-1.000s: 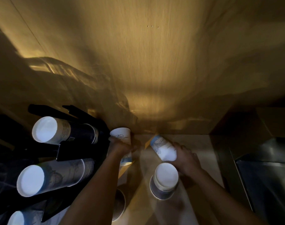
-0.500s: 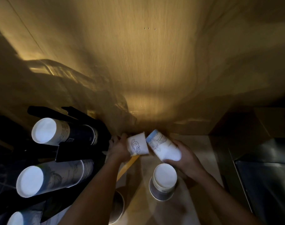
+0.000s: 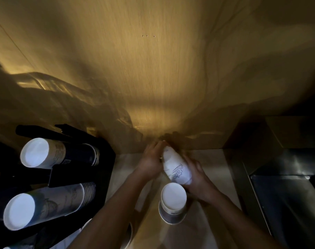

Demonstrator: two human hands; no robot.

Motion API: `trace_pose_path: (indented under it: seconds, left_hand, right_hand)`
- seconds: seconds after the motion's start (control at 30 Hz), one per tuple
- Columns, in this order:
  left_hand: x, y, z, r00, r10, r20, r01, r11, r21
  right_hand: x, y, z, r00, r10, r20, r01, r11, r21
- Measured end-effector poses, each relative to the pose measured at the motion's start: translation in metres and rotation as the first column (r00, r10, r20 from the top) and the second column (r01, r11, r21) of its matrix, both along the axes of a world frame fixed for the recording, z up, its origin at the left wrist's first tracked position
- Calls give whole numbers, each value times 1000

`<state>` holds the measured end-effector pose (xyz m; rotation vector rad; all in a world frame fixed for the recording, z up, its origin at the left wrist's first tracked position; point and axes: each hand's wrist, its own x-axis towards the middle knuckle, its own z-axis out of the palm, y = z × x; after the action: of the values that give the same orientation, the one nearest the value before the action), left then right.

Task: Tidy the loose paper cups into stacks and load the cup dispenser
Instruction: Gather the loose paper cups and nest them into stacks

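Note:
A short stack of white paper cups (image 3: 176,168) with a blue wave print lies tilted between both hands above the counter. My left hand (image 3: 150,159) grips its far end and my right hand (image 3: 198,178) wraps the near end. Just below them an upside-down cup stack (image 3: 173,203) with a dark band stands on the counter. At the left, the black cup dispenser (image 3: 77,175) holds two stacks: an upper one (image 3: 59,152) and a lower one (image 3: 45,205), white bottoms facing me.
A wood-grain wall (image 3: 153,69) rises right behind the counter (image 3: 212,169). A steel sink (image 3: 287,194) sits at the right. A dark round opening (image 3: 128,236) shows near the bottom edge between my arms. The scene is dim.
The cup from my left hand and the cup from my right hand have come together into one nested stack. Both hands shifted right and closed on it.

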<state>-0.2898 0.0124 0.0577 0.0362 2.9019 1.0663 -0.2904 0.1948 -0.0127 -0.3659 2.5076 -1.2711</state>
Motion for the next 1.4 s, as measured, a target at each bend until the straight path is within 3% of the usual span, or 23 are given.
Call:
trace_pose_path:
  seconds: [0.17, 0.27, 0.37, 0.5, 0.6, 0.73, 1.0, 1.13, 1.23, 1.4]
  left_hand:
    - [8, 18, 6, 1000, -13, 12, 10, 976, 215]
    - [11, 27, 5, 990, -133, 44, 122, 973, 196]
    - [10, 28, 3, 986, -166, 14, 160, 967, 200]
    - [9, 27, -3, 983, -180, -26, 181, 964, 195]
    - [9, 28, -8, 996, -72, -58, 83, 974, 211]
    - [8, 27, -10, 992, -119, 32, 105, 952, 289]
    - [6, 27, -10, 989, -120, 90, 92, 960, 263]
    - [10, 23, -10, 980, -177, 96, 160, 974, 162]
    - [14, 19, -2, 980, -130, 148, 104, 980, 171]
    - [29, 1, 29, 997, -42, 67, 30, 986, 165]
  right_hand:
    - [1, -3, -11, 991, -85, 104, 90, 995, -46]
    - [6, -1, -16, 988, -152, 4, 152, 988, -14]
    - [11, 1, -21, 992, -104, 68, 111, 988, -110]
    - [13, 3, -13, 983, -156, 99, 179, 938, -295]
    - [12, 3, -8, 978, -194, 81, 208, 945, -251]
    - [11, 5, -13, 975, -203, 88, 218, 949, -227]
    - [6, 3, -9, 973, -212, 97, 226, 957, -182]
    - [7, 5, -6, 979, -177, 102, 194, 963, -189]
    - [8, 8, 6, 985, -142, 95, 157, 973, -167]
    - [7, 17, 39, 989, -149, 10, 149, 982, -114]
